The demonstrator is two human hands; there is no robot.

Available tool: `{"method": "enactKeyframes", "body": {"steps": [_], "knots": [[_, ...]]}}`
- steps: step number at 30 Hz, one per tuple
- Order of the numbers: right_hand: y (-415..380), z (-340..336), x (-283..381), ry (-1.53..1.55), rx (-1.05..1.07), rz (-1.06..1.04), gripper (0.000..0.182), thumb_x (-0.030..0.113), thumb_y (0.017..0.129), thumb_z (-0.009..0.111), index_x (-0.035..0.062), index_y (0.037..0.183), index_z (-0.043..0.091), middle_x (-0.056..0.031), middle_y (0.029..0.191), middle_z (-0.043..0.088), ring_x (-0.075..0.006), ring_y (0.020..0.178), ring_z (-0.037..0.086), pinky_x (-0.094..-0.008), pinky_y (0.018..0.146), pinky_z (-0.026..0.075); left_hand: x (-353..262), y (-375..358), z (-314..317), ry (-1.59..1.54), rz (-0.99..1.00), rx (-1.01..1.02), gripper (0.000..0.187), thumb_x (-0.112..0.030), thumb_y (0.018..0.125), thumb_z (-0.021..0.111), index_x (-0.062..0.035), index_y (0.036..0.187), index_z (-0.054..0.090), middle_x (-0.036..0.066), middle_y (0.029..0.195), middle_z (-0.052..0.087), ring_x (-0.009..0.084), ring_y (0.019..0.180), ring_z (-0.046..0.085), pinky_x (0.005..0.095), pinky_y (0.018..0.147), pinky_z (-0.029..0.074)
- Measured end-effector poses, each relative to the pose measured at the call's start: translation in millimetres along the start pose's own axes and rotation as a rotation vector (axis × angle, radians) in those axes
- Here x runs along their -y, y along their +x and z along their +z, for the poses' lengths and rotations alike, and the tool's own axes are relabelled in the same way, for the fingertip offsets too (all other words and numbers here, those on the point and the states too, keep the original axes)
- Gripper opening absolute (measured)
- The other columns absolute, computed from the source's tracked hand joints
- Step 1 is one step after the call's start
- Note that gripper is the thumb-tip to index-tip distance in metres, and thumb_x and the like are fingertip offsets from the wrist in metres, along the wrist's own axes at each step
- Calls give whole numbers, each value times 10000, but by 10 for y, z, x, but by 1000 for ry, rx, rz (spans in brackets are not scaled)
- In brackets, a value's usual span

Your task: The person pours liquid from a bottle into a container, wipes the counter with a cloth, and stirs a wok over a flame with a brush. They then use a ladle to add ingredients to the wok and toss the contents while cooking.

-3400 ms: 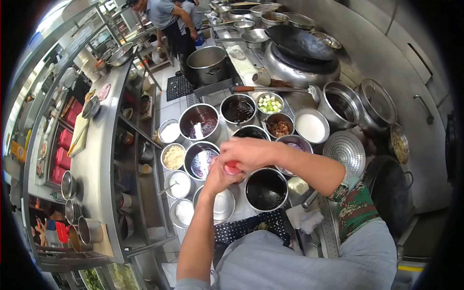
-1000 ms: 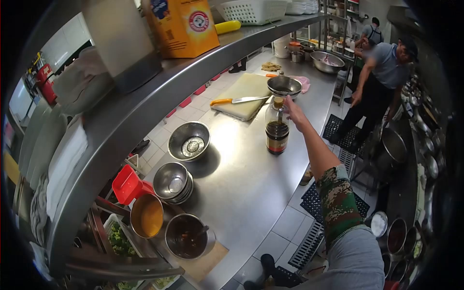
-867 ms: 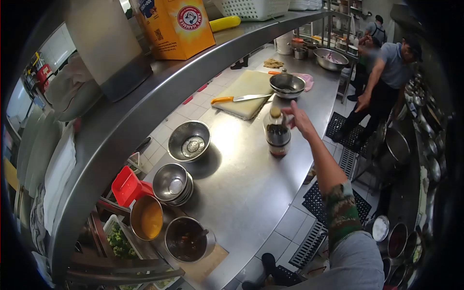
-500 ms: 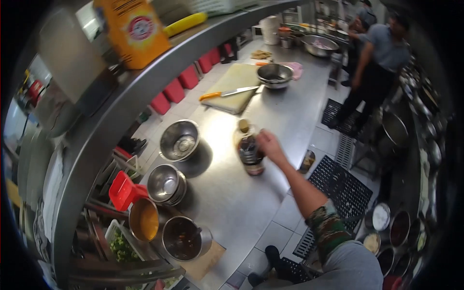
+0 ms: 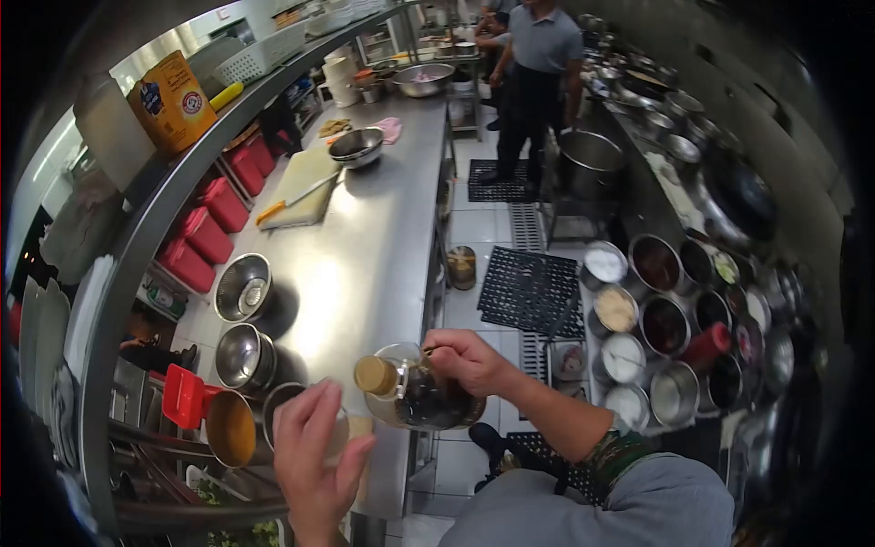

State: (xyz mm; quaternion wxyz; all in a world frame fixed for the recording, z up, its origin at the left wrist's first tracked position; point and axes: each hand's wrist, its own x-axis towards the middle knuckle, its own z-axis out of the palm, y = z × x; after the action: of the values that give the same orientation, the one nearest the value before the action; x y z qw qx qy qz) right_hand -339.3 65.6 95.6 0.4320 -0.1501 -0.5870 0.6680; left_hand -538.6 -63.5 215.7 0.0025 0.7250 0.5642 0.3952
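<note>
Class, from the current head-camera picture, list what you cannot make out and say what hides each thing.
All in the head view:
- Bottle: the part of its side behind the right hand, which covers it.
- Pot: most of its contents, behind the left hand.
- Nearest co-worker: most of the head, cut off by the top edge.
- White basket: its contents, hidden by its own side.

Lower centre, bottle in right hand, left hand at frame-left of it; upper left, box on shelf and, further right, knife on cutting board.
</note>
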Motion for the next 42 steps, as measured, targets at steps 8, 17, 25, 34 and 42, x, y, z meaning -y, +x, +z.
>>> {"method": "enactKeyframes", "body": {"steps": [8,17,25,34,42], "knots": [[-1741,-82,1111,-419,-23,11,504,493,989,493,12,862,570,-7,703,533,-88,656,480,-259,586,406,-901,-113,202,-503,511,306,474,-129,676,835,-38,1117,686,99,982,640,259,807,607,357,709,498],[-3655,-298,1972,-807,-516,150,716,711,903,424,22,851,613,-11,714,549,-84,604,501,-249,531,377,-2121,-306,1152,-891,841,459,553,-199,825,713,41,1289,532,115,1014,563,264,868,545,356,761,458],[-5089,-745,2297,-802,-930,67,712,726,878,471,30,784,590,-19,808,579,-129,776,543,-278,668,413,-3255,-427,1925,-1025,934,434,506,-222,849,690,34,1245,507,110,1036,529,261,910,540,355,774,459],[-5839,-1276,2396,-444,-1341,-203,682,577,899,592,-9,1236,503,-87,1011,622,-138,775,617,-256,625,531,-2214,-201,2971,-1032,-823,257,689,-244,950,601,32,1483,261,88,1146,605,113,877,537,252,741,459],[-5556,-1803,2516,364,-1066,-478,553,501,990,465,97,1366,464,-134,1053,617,-183,684,579,-277,510,456,-2428,-785,2896,-863,-426,683,525,-105,936,625,4,1414,436,52,1128,582,91,904,551,240,781,468]]}}
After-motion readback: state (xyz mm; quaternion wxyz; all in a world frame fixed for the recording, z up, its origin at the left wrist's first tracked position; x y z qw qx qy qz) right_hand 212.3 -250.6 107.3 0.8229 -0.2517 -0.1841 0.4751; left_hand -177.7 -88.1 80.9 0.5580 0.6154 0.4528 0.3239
